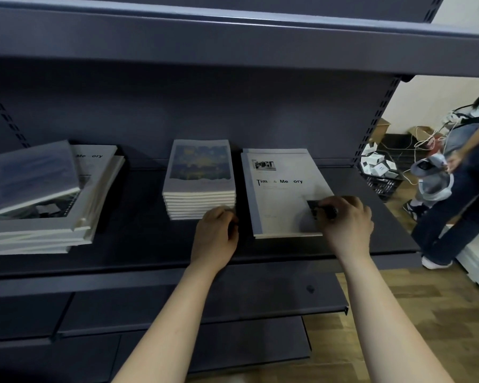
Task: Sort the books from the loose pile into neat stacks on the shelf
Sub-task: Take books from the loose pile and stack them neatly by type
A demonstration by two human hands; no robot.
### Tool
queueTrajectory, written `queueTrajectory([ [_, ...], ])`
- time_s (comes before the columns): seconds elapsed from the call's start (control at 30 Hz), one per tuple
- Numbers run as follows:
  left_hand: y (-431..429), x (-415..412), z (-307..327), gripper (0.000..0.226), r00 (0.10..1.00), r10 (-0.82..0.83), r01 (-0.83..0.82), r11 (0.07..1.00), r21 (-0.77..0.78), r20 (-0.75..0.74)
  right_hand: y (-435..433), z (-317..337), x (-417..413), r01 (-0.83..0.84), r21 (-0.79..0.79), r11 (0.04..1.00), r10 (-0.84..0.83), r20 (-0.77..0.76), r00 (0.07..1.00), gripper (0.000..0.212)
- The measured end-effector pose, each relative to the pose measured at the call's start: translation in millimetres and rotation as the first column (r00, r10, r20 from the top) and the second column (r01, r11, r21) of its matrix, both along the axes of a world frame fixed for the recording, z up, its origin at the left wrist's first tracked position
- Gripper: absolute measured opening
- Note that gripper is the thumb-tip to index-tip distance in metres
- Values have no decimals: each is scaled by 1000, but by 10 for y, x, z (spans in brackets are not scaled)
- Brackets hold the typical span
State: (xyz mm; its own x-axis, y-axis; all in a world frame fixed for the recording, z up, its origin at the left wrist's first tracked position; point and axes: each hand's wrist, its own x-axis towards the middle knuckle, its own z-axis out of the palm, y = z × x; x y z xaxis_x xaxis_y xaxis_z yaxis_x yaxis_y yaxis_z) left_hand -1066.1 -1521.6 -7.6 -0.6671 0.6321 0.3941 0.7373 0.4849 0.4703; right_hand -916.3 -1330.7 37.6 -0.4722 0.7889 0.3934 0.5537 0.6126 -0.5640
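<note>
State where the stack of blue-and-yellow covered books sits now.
In the head view, the blue-and-yellow stack sits mid-shelf, between the loose pile on its left and the Time & Memory stack on its right.

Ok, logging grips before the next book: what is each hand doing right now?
Left hand: fingers curled beside the painted-cover stack; grip cannot be told.
Right hand: grips the Time & Memory book at its near corner.

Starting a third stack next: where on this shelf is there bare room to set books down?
Bare shelf between the loose pile and the blue stack, and right of the white stack. Crowded: the narrow gap between those stacks, where the left hand sits.
</note>
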Motion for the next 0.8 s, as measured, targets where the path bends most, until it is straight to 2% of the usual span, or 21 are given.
queueTrajectory([
  [0.07,-4,2,5,15,1000,-1,1,1000,5,8,-22,10,22,-43,-33,999,43,15,999,23],
  [0.23,-22,20,11,14,1000,1,-2,999,44,30,23,74,111,-173,-126,977,190,135,972,69],
  [0.3,-26,29,0,15,1000,7,-7,1000,20,22,70,64,118,-213,-138,967,232,142,962,80],
  [0.57,-31,50,-11,19,999,25,-25,1000,-16,30,123,65,10,-233,-154,960,250,99,963,78],
  [0.7,-36,55,0,19,999,23,-22,1000,-18,37,169,125,-56,-266,-194,944,285,78,955,92],
  [0.8,-27,54,6,19,998,32,-31,999,-19,46,213,147,-106,-274,-221,936,295,68,953,85],
])
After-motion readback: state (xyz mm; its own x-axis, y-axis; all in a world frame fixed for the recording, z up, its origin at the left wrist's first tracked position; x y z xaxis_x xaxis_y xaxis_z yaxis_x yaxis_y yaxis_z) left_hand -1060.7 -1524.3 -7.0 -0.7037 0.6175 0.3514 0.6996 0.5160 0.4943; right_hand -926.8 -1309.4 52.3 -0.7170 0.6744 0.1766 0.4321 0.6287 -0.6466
